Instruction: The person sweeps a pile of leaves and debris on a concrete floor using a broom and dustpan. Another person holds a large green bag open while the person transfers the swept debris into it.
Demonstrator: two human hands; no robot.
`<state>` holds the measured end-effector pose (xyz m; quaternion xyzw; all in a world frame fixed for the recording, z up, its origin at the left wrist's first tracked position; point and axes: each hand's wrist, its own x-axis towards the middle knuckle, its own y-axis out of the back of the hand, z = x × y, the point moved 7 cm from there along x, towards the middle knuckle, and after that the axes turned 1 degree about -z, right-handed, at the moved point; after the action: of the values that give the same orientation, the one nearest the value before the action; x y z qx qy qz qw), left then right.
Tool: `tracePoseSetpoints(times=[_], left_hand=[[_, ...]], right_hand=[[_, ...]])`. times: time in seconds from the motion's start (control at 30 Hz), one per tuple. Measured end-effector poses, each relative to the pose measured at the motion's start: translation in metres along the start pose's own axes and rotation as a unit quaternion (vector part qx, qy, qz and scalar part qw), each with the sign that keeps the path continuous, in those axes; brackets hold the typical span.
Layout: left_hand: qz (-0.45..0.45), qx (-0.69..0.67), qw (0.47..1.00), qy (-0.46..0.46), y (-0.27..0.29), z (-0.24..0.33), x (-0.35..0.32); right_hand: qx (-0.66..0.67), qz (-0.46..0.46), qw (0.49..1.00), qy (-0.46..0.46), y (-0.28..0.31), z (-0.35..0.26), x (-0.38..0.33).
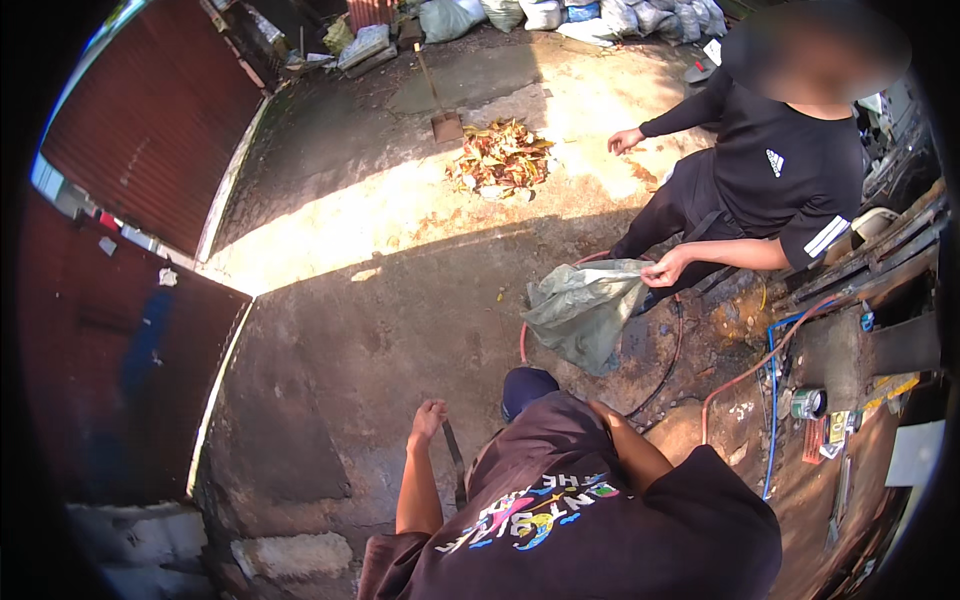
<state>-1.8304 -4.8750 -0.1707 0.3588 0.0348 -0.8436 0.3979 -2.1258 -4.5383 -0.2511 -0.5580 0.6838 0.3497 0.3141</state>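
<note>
My left hand (430, 418) is raised a little in front of me, its fingers closed on the upper end of a dark, flat strip (453, 452). The strip hangs down beside my dark printed shirt (540, 505). My right forearm (640, 455) runs along my other side, and the shirt hides the fingers of that hand. To my front right stands a person in black (770, 150), who grips a pale grey-green sack (590, 312) with one hand (668, 266). Their other hand (626, 140) is held out over the ground. The sack hangs limp, apart from my hands.
A heap of dry leaves (500, 160) lies on sunlit concrete beside a long-handled dustpan (447, 127). Filled sacks (640, 18) line the back. Red-brown metal sheets (150, 120) stand left. Hoses (772, 410), a tin (808, 404) and planks (860, 260) clutter the right.
</note>
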Motion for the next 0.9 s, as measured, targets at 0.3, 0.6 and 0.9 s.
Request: tracePoseSetpoints(times=[0.3, 0.6, 0.9], left_hand=[[-0.143, 0.063, 0.973, 0.168, -0.037, 0.033, 0.103], [-0.239, 0.269, 0.915, 0.181, 0.012, 0.111, 0.241], [-0.184, 0.136, 0.970, 0.077, 0.004, 0.387, 0.506]], right_hand=[[0.104, 0.039, 0.994, 0.017, 0.116, -0.215, 0.120], [0.192, 0.087, 0.976, -0.052, 0.273, -0.311, 0.221], [0.280, 0.138, 0.950, -0.032, 0.479, -0.417, 0.256]])
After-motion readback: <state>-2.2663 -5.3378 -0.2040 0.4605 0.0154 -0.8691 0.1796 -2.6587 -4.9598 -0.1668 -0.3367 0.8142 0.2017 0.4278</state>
